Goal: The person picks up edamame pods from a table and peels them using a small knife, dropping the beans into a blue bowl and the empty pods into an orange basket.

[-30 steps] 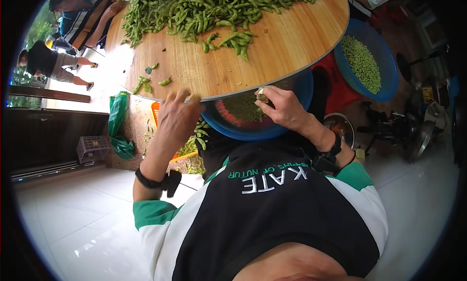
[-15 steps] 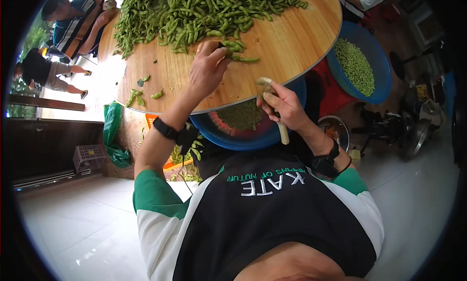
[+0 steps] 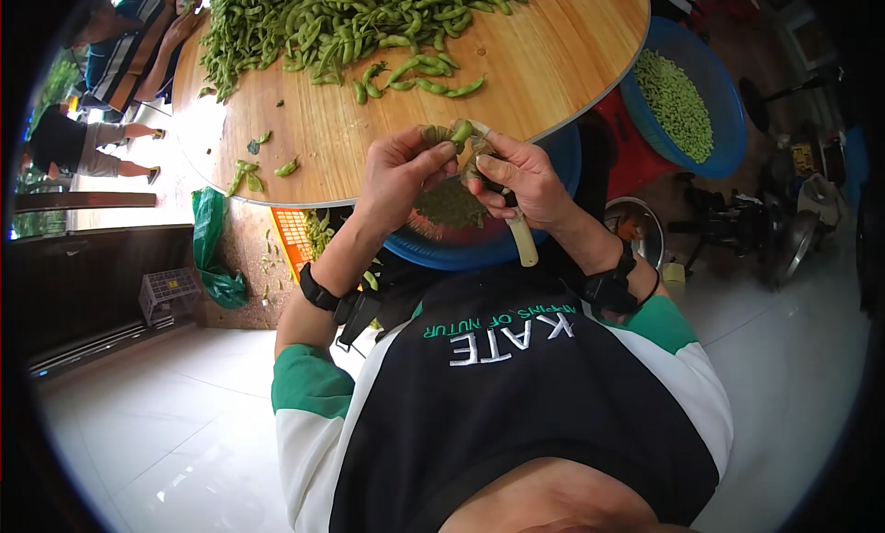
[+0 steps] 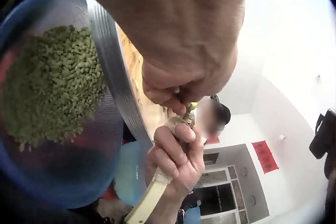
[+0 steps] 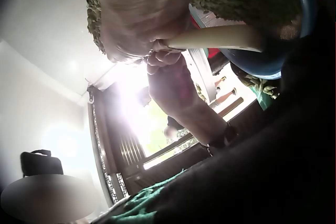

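Note:
In the head view, my left hand (image 3: 402, 175) pinches a green pod (image 3: 462, 133) between thumb and fingers. Beside it, my right hand (image 3: 527, 184) curls round a pale-handled tool (image 3: 524, 242), whose handle sticks out below the palm toward my body. The fingertips of both hands meet at the pod, over the near table edge and the blue basin (image 3: 489, 254). In the left wrist view the same handle (image 4: 149, 199) slants down from my right hand (image 4: 176, 155); the tool's working end is hidden by fingers.
A large heap of pods (image 3: 313, 26) covers the far part of the round wooden table (image 3: 562, 63). Shelled beans fill another blue basin (image 3: 733, 127) at the right. An orange basket (image 3: 293, 236) stands below the table's left edge. Other people sit and stand at the far left.
My left hand went to the pods on the table, then came back to my right hand with a pod. The tool handle, out of sight at first, now shows below my right hand.

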{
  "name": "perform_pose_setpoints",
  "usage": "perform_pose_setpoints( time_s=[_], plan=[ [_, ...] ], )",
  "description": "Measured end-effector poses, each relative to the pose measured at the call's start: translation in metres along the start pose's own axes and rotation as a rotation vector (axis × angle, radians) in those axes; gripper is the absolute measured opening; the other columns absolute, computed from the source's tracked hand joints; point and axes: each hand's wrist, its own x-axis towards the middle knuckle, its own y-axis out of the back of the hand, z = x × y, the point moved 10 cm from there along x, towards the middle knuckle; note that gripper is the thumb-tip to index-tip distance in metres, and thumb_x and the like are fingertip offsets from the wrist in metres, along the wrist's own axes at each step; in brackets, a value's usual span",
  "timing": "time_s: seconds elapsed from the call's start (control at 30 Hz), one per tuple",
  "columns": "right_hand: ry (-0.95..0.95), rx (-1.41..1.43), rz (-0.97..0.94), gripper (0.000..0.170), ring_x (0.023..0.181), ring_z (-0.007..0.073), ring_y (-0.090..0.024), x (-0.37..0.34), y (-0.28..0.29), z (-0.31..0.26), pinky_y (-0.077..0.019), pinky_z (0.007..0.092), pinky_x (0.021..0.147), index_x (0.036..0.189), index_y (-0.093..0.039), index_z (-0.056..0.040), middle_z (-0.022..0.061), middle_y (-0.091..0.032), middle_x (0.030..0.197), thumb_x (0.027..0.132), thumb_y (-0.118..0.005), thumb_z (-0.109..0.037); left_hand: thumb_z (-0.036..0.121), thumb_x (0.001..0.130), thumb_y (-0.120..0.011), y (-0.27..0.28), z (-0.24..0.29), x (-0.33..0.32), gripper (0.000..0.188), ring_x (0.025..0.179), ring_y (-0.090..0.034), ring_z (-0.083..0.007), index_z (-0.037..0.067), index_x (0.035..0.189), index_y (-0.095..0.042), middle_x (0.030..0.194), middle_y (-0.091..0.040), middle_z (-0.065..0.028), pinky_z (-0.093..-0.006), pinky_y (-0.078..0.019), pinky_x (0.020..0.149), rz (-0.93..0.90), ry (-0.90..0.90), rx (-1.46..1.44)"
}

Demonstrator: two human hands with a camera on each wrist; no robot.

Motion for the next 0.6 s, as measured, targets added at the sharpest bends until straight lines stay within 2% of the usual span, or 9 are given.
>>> perform_pose_setpoints(
  time_s=[0.23, 0.3, 0.33, 0.4, 0.43, 0.5, 0.53, 0.6],
  plan=[
    [0.02, 0.009, 0.011, 0.039, 0.053, 0.0038, -0.043, -0.004, -0.007, 0.004, -0.0339, 0.0169, 0.041, 0.132, -0.044, -0.0034, 0.0028, -0.056, 0.08, 0.096, -0.051, -0.016, 0.01, 0.091, -0.06, 0.0, -0.013, -0.006, 0.009, 0.066, -0.052, -0.0023, 0.002, 0.095, -0.063, 0.075, -0.059, 0.0037, -0.0175, -0.0421, 0.059, 0.012, -0.018, 0.0],
    [0.033, 0.05, 0.055, 0.036, 0.052, 0.0036, -0.042, -0.005, -0.003, 0.007, -0.0341, 0.0171, 0.041, 0.13, -0.047, -0.0038, 0.0031, -0.057, 0.079, 0.096, -0.05, -0.013, 0.01, 0.091, -0.06, 0.0, -0.008, -0.008, 0.009, 0.067, -0.052, -0.0021, 0.002, 0.095, -0.063, 0.077, -0.059, 0.0045, -0.0172, -0.0419, 0.059, 0.005, -0.172, 0.031],
    [0.032, 0.047, 0.053, 0.036, 0.052, 0.0036, -0.042, -0.005, -0.003, 0.008, -0.0341, 0.0171, 0.041, 0.13, -0.047, -0.0038, 0.0031, -0.057, 0.079, 0.096, -0.05, -0.013, 0.01, 0.091, -0.06, 0.0, -0.013, -0.008, 0.009, 0.067, -0.052, -0.0021, 0.002, 0.095, -0.063, 0.077, -0.059, 0.0045, -0.0172, -0.0419, 0.059, 0.007, -0.175, 0.029],
    [0.036, 0.089, 0.101, 0.034, 0.051, 0.0035, -0.04, -0.005, 0.001, 0.01, -0.0342, 0.0171, 0.041, 0.128, -0.049, -0.004, 0.0031, -0.057, 0.078, 0.095, -0.05, -0.01, 0.009, 0.09, -0.061, 0.0, -0.001, -0.011, 0.008, 0.067, -0.051, -0.0022, 0.003, 0.096, -0.063, 0.078, -0.059, 0.0046, -0.0169, -0.0411, 0.059, 0.053, -0.339, 0.175],
    [0.036, 0.086, 0.099, 0.034, 0.051, 0.0035, -0.04, -0.004, 0.002, 0.01, -0.0342, 0.0171, 0.041, 0.128, -0.049, -0.004, 0.0031, -0.057, 0.078, 0.095, -0.05, -0.01, 0.009, 0.09, -0.061, 0.0, 0.001, -0.011, 0.008, 0.067, -0.051, -0.0022, 0.003, 0.096, -0.063, 0.078, -0.059, 0.0046, -0.0169, -0.0411, 0.059, 0.054, -0.342, 0.173],
    [0.002, 0.187, 0.041, 0.033, 0.049, 0.0035, -0.039, -0.005, -0.001, 0.013, -0.0341, 0.0171, 0.04, 0.127, -0.051, -0.0043, 0.0031, -0.057, 0.077, 0.094, -0.05, -0.008, 0.008, 0.09, -0.06, 0.001, -0.018, -0.008, 0.009, 0.063, -0.048, -0.0038, 0.002, 0.097, -0.062, 0.074, -0.056, 0.0031, -0.0179, -0.0388, 0.056, 0.048, -0.071, -0.113],
    [0.0, 0.187, 0.04, 0.033, 0.049, 0.0035, -0.039, -0.005, 0.0, 0.013, -0.0341, 0.0171, 0.04, 0.127, -0.051, -0.0043, 0.0031, -0.057, 0.077, 0.094, -0.05, -0.008, 0.008, 0.09, -0.06, 0.001, -0.015, -0.008, 0.009, 0.063, -0.048, -0.0038, 0.002, 0.097, -0.062, 0.074, -0.056, 0.0031, -0.0179, -0.0388, 0.056, 0.05, -0.071, -0.114],
    [-0.003, 0.21, -0.034, 0.033, 0.049, 0.0037, -0.039, -0.007, -0.006, 0.01, -0.0347, 0.0179, 0.042, 0.126, -0.052, -0.0032, 0.0036, -0.058, 0.078, 0.093, -0.051, -0.006, 0.008, 0.092, -0.056, -0.019, -0.024, -0.012, 0.011, 0.058, -0.045, -0.0057, 0.001, 0.099, -0.061, 0.069, -0.052, 0.0014, -0.0192, -0.0353, 0.053, -0.163, 0.11, -0.519]
  ],
)
